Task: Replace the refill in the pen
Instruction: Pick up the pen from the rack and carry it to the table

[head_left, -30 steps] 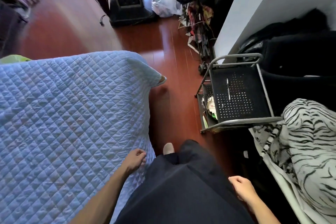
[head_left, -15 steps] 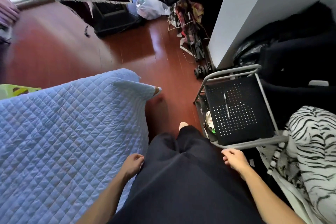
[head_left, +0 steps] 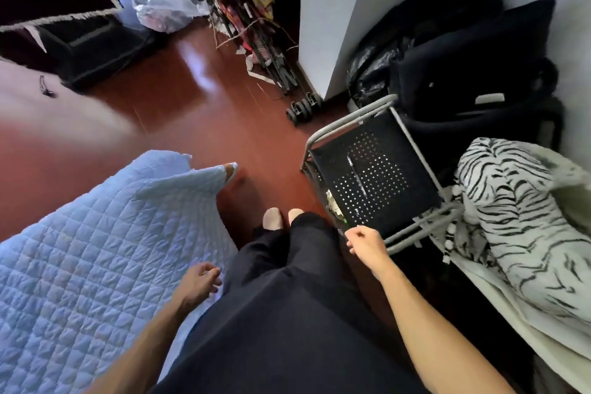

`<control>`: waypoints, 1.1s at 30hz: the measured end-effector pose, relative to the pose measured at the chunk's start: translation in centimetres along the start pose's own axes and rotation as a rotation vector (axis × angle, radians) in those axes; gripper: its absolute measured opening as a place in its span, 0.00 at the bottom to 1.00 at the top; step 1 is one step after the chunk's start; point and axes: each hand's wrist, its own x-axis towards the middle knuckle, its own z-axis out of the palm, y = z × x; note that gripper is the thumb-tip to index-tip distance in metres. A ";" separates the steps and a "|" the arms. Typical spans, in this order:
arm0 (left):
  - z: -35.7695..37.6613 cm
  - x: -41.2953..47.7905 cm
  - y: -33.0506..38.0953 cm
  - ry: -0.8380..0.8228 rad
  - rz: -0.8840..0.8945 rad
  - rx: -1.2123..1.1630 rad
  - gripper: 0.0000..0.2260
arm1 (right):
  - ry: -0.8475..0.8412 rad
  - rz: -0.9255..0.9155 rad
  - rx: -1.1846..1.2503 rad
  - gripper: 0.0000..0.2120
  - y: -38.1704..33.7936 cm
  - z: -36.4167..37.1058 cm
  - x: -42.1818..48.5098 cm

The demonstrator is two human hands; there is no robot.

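Observation:
A thin silvery pen (head_left: 356, 173) lies lengthwise on the black perforated top of a grey-framed metal cart (head_left: 412, 237) at the right. My right hand (head_left: 366, 241) hovers at the cart's near left corner, fingers loosely curled, holding nothing, a short way from the pen. My left hand (head_left: 200, 280) rests with fingers apart against the edge of a pale blue quilted bed cover (head_left: 96, 265), beside my dark trousers. No loose refill is visible.
The cart's lower shelf shows papers (head_left: 334, 206). A zebra-striped blanket (head_left: 524, 227) lies right of the cart, black bags (head_left: 473, 70) behind it. A white wall corner (head_left: 332, 25), a folded trolley (head_left: 275, 73) and bare red wooden floor (head_left: 192, 105) lie ahead.
The view has swung down and right, bringing the cart closer. My right hand has risen from my thigh to the cart's near corner. My left hand has barely moved.

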 end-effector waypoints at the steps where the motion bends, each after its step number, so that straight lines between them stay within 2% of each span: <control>1: -0.2 0.7 1.2 -0.011 0.016 0.024 0.08 | 0.030 0.018 0.015 0.07 -0.2 -0.1 0.5; 6: -0.1 3.7 5.2 -0.063 0.067 0.136 0.09 | 0.204 0.052 0.028 0.08 -1.5 -1.3 4.5; 10: 0.9 5.8 7.1 -0.113 0.076 0.208 0.11 | 0.277 0.078 0.090 0.08 -2.6 -2.1 9.5; 15: 2.9 9.0 9.0 -0.127 0.083 0.241 0.10 | 0.344 0.066 -0.014 0.06 -3.9 -2.0 15.6; 22: 5.6 11.1 9.8 -0.140 0.074 0.229 0.10 | 0.342 -0.008 -0.087 0.13 -3.9 -1.7 20.6; 33: 7.1 9.8 7.9 -0.126 0.019 0.203 0.09 | 0.256 0.012 -0.129 0.08 -3.9 -2.2 20.7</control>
